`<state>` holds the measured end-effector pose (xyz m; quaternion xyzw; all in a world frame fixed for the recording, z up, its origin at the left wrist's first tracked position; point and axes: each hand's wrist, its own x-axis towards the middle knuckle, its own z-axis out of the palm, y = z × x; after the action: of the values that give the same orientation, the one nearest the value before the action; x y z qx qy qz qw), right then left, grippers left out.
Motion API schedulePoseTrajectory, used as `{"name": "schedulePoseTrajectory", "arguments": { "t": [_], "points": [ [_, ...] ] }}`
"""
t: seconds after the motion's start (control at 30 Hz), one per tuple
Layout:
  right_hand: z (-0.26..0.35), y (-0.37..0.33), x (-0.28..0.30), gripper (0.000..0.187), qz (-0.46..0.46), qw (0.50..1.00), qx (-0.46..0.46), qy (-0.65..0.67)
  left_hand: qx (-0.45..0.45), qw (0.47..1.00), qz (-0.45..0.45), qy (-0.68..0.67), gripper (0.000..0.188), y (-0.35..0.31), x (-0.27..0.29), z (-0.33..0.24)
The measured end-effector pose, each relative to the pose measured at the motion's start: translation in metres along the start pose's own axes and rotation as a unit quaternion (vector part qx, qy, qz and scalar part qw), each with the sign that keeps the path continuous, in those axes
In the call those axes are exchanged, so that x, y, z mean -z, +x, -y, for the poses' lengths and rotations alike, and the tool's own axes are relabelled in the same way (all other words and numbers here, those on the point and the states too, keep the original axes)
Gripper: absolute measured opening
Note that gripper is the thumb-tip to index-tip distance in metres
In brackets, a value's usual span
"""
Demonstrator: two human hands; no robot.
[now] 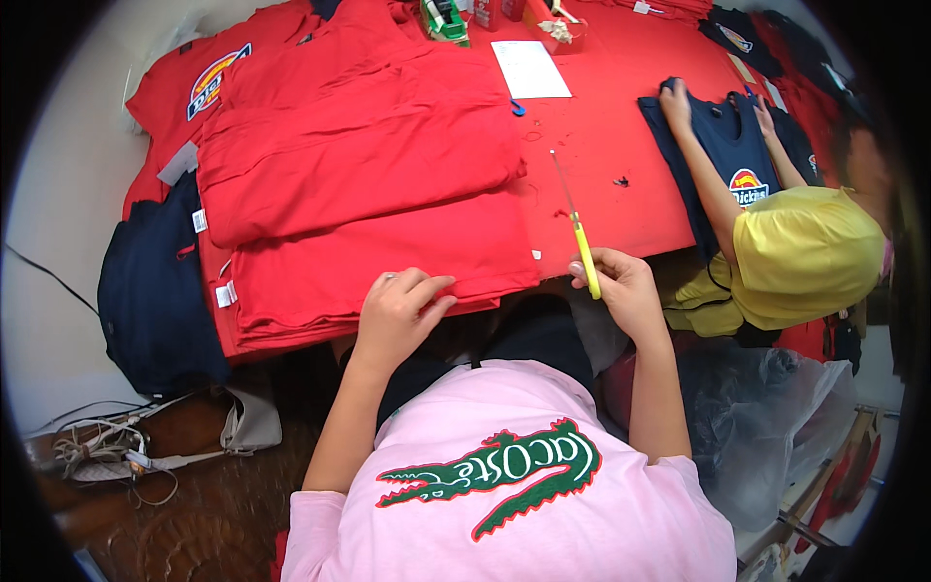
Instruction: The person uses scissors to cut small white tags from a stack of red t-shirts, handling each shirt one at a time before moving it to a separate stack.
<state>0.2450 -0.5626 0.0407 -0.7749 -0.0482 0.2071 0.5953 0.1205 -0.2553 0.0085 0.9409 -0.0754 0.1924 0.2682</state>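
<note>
My right hand (618, 287), closed, holds a slim yellow-handled tool (586, 256) with a long thin metal end pointing away over the red tabletop; its exact kind is not plain. At the near edge of a pile of folded red shirts (378, 257), my left hand (400, 308) has its fingers loosely bent, thumb and forefinger apart, with nothing in them. Another thick layer of red shirts (359, 155) lies farther back on the same pile. White labels (226, 294) stick out at the pile's left side.
To the right, a person in yellow (810, 257) handles a navy shirt (722, 141). White paper (530, 69), a green holder (444, 21) and a red tray (555, 27) are at the back. Navy garments (160, 291) hang at left; clear plastic (756, 417) lies below right.
</note>
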Motion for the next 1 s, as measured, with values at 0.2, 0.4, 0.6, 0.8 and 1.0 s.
{"name": "schedulePoseTrajectory", "arguments": {
  "t": [0.2,0.4,0.6,0.8,1.0],
  "points": [
    [-0.002,-0.004,0.002,0.026,-0.020,0.999,0.026,-0.009,-0.045,0.999,0.016,-0.006,0.019,0.021,-0.029,-0.012],
    [-0.017,-0.001,-0.004,0.026,-0.018,0.999,0.018,-0.033,0.272,0.906,-0.090,-0.311,0.012,0.027,-0.002,-0.007],
    [-0.007,0.002,-0.019,0.025,-0.004,0.997,0.044,-0.069,0.322,0.701,-0.246,-0.587,0.020,0.039,0.006,0.052],
    [-0.012,-0.001,-0.036,0.027,0.008,0.975,0.123,-0.187,0.354,0.734,-0.218,-0.537,0.017,0.019,-0.003,0.023],
    [-0.007,-0.011,-0.047,0.028,0.019,0.958,0.147,-0.246,0.374,0.642,-0.124,-0.658,0.036,0.030,-0.025,-0.009]
  ]
}}
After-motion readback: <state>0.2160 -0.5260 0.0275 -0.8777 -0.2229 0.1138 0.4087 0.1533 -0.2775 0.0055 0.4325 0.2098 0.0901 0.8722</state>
